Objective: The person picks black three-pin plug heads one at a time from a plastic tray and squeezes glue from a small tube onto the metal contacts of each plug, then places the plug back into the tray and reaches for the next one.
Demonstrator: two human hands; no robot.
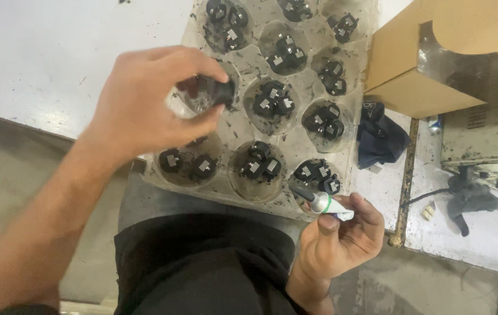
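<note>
Head view: left hand [144, 99] reaches in from lower left over the tray, fingers curled and pinched on a small black part [224, 92], thumb below and fingertips above; the part sits at the fingertips, over the tray's left-middle cup. Right hand [339, 236] is low right, just off the tray's near edge, palm up, fingers curled around a small tube [322, 201] with a dark nozzle, grey body and a green and white band; the nozzle points up-left toward the nearest cup. The clear plastic tray [234, 125] lies on a white counter [39, 52], its near edge hanging past the counter toward the person's lap. It is dirty, speckled with dark bits, with round cups in rows. Most cups hold clusters of small black parts with pale square faces, e.g. the cup group [273, 105] just right of the left hand. A brown cardboard box [424, 64] stands at top right, touching or just beside the tray's right edge. A dark cloth [380, 137] lies below the box, beside the tray. Further right, a black cable with a plug [465, 198] on the counter, well apart from both hands. The person's dark clothing [202, 262] fills the bottom centre.
</note>
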